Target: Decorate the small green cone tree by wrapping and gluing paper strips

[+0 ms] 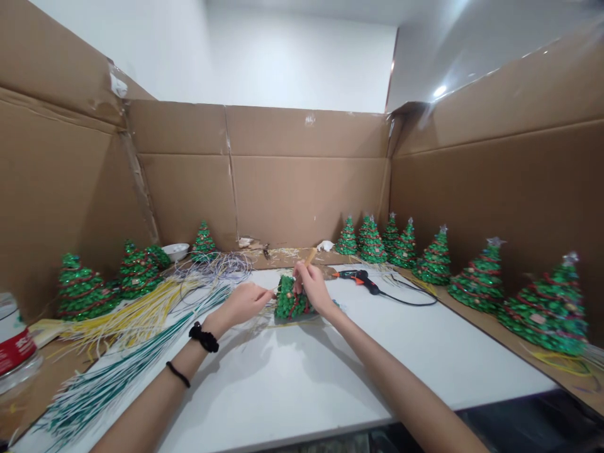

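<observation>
A small green Christmas tree point(287, 306) with red garland lies on the white tabletop between my hands. My right hand point(309, 286) is closed around a tan stick point(311, 255), whose upper end sticks up above the fingers; its lower end is hidden. That hand rests against the tree's right part. At the tree's left side, my left hand point(250, 301) is pinched shut, fingertips close to the tree. Thin strands show near those fingertips, but what they grip is too small to make out.
A black and orange glue gun point(361, 277) lies right of the tree, its cord curving rightward. Yellow strands point(136, 314) and teal strands point(127, 358) spread at left. Several finished trees point(476, 277) line the right. A white bowl point(175, 252) and a bottle point(17, 346) stand left. Cardboard walls point(306, 182) surround.
</observation>
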A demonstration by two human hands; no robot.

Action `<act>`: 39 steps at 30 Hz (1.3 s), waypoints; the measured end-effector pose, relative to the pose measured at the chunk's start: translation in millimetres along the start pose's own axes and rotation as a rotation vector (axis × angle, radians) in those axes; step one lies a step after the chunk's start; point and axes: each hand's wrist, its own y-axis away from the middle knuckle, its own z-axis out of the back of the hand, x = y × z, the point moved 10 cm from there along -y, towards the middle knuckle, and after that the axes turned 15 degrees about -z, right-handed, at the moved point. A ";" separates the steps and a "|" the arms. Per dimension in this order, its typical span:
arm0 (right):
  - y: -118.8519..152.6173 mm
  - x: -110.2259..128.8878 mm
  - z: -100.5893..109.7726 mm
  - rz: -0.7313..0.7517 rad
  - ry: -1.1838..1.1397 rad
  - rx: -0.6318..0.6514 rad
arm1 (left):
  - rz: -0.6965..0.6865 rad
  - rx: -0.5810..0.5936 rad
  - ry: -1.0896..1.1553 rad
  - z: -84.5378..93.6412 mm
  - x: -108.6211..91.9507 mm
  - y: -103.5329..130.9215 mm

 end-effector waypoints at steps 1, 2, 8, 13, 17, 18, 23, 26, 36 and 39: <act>0.0 0.4 0.0 0.005 0.002 0.000 | 0.012 0.061 0.003 -7.4 1.4 0.3; 0.0 0.9 0.1 0.011 0.004 -0.001 | 0.018 0.099 0.023 -13.1 1.7 0.4; 0.6 2.5 0.5 0.035 0.001 -0.006 | 0.006 -0.118 0.092 2.0 -4.2 -6.3; 1.0 2.4 -0.3 0.032 0.001 -0.001 | 0.015 -0.303 0.081 14.9 -4.2 -4.5; 1.2 2.5 -0.2 0.033 0.005 -0.006 | -0.062 -0.395 0.100 17.6 -13.8 -3.9; 1.3 2.5 -0.2 0.033 0.007 -0.005 | -0.085 -0.416 0.103 18.4 -16.7 -4.0; 1.2 2.7 -0.3 0.027 0.033 -0.010 | -0.228 -0.423 0.053 13.9 -29.6 -7.3; 0.5 1.7 0.4 0.023 0.051 -0.023 | -0.278 -0.389 -0.012 5.1 -34.4 -7.7; 1.9 3.2 2.0 0.049 0.042 -0.036 | -0.293 -0.358 -0.192 -9.4 -41.8 -0.8; 2.6 3.8 3.7 0.074 0.072 -0.062 | -0.291 -0.349 -0.181 -10.3 -40.2 -1.5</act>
